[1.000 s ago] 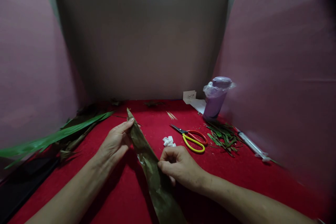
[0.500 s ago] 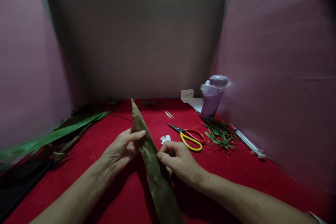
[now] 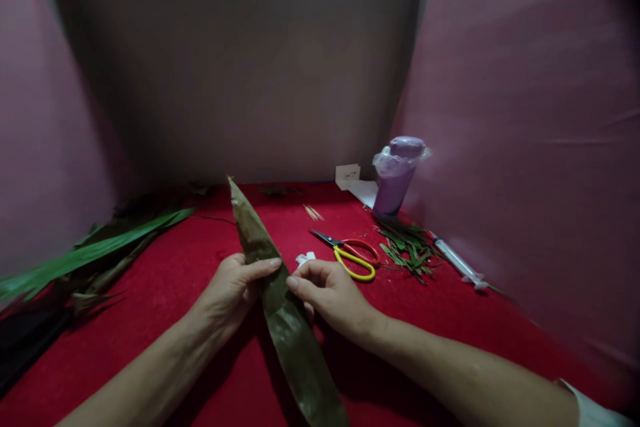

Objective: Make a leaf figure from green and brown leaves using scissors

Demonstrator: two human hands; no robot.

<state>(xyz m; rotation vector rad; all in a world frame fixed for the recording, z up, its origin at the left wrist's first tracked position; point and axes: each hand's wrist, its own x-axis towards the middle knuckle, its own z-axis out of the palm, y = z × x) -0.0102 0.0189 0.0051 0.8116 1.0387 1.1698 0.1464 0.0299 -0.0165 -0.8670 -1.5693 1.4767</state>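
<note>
A long brown dried leaf (image 3: 280, 310) runs from the near edge of the red cloth up to a pointed tip at the back. My left hand (image 3: 235, 290) grips its left edge at the middle, thumb laid across the top. My right hand (image 3: 327, 293) pinches the right edge just opposite, fingers curled. Both hands hold the leaf a little above the red tabletop (image 3: 200, 260).
Yellow-and-red scissors (image 3: 353, 257) lie right of my hands, beside a small white scrap (image 3: 305, 258). Cut green leaf strips (image 3: 407, 250), a purple cup under plastic (image 3: 395, 177), a syringe (image 3: 457, 263) and toothpicks (image 3: 314, 212) sit farther right. Long green leaves (image 3: 85, 253) are piled at the left.
The leaf has slid forward through my hands, so its tip reaches farther toward the back. My two hands have closed in on each other at the leaf's middle.
</note>
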